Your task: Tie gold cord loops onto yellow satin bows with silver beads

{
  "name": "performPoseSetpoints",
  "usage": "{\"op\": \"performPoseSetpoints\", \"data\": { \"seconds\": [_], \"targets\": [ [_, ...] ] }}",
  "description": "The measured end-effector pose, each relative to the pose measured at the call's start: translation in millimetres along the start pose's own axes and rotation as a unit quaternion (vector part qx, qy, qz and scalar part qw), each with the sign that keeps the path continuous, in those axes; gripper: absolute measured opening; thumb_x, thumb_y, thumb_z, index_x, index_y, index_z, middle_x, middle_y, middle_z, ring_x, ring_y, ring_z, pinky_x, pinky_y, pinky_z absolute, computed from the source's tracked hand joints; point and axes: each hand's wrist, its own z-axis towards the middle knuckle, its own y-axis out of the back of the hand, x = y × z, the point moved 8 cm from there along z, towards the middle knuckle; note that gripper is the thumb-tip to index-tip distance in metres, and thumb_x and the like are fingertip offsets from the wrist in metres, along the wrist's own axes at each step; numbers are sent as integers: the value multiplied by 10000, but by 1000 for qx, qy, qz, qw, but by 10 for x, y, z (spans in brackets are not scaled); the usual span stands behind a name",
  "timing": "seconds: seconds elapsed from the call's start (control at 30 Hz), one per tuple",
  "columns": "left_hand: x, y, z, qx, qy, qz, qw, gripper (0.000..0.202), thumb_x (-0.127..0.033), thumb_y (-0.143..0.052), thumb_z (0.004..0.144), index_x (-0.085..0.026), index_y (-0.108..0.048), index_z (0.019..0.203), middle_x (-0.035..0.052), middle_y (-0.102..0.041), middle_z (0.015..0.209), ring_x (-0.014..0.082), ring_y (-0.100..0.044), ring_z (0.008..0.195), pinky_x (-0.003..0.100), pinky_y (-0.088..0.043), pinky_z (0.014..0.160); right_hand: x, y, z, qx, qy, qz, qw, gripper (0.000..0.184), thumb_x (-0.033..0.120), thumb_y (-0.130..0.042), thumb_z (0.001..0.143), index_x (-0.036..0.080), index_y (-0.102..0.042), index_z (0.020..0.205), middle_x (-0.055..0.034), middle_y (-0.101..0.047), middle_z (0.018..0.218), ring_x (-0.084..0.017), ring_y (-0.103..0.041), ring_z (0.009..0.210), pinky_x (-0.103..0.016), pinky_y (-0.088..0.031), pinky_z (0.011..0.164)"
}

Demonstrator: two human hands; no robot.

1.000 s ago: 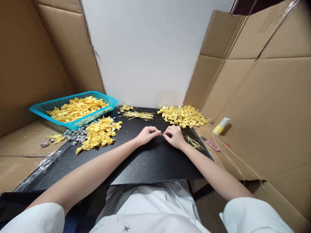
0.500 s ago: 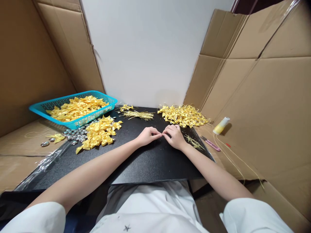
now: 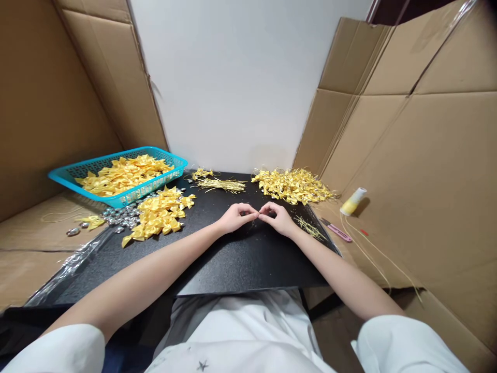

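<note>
My left hand (image 3: 237,217) and my right hand (image 3: 278,217) meet fingertip to fingertip above the black tabletop (image 3: 240,264). Both are closed in a pinch. A thin cord end or loop shows faintly below the fingertips; whatever else they grip is too small to make out. Just beyond the hands lies a bundle of gold cord pieces (image 3: 222,184). A heap of yellow bows with cord loops (image 3: 293,184) is behind my right hand, and short cord pieces (image 3: 309,228) lie beside its wrist. Loose yellow bows (image 3: 161,212) are piled left of my left hand.
At the back left stands a turquoise basket (image 3: 120,198) holding yellow bows. Silver beads (image 3: 120,217) lie in front of it. On the right, cardboard carries a pink-handled cutter (image 3: 339,232) and a cord spool (image 3: 352,202) with trailing cord. Cardboard walls rise on both sides.
My right hand's fingers have risen and arched, opening a gap behind its pinch. The fingertips of both hands stay together in nearly the same place, and a small loop now shows below them.
</note>
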Motion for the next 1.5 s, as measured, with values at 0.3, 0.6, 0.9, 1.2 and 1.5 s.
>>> {"op": "performPoseSetpoints", "data": {
  "seconds": [0.3, 0.6, 0.9, 1.2, 1.5],
  "targets": [
    [-8, -15, -9, 5, -7, 31, 999, 243, -374, -624, 799, -156, -731, 791, 37, -701, 761, 152, -589, 727, 248, -435, 668, 40, 6, -6, 2, 20, -46, 999, 138, 283, -662, 794, 196, -611, 701, -9, -624, 755, -163, -563, 757, -319, -451, 753],
    [-56, -2, -17, 1, -4, 54, 999, 228, -364, -619, 796, -165, -724, 759, 30, -706, 754, 161, -598, 751, 254, -447, 696, -7, 23, 7, -3, 9, -39, 999, 91, 256, -591, 834, 191, -582, 771, -2, -593, 777, -150, -552, 746, -307, -449, 743],
    [-47, -2, -13, -1, -7, 52, 999, 224, -353, -621, 801, -158, -726, 768, 34, -705, 752, 159, -596, 742, 253, -445, 692, 134, 8, -15, -10, 53, -106, 993, 150, 253, -652, 831, 192, -607, 701, -21, -642, 751, -175, -564, 762, -328, -430, 748],
    [-37, -1, -9, 2, 2, 53, 999, 233, -356, -601, 808, -167, -737, 821, 37, -722, 800, 165, -593, 748, 259, -439, 693, 69, -33, -12, 12, 30, -145, 989, 118, 221, -580, 879, 197, -574, 764, -9, -619, 812, -163, -552, 787, -344, -395, 827],
    [-28, 16, -12, -7, 14, 51, 999, 228, -365, -604, 782, -175, -731, 775, 23, -709, 767, 166, -592, 755, 255, -431, 683, 49, -69, -12, 31, 30, -99, 994, 125, 249, -533, 886, 201, -536, 771, -10, -575, 799, -156, -540, 764, -288, -434, 727]
  ]
}}
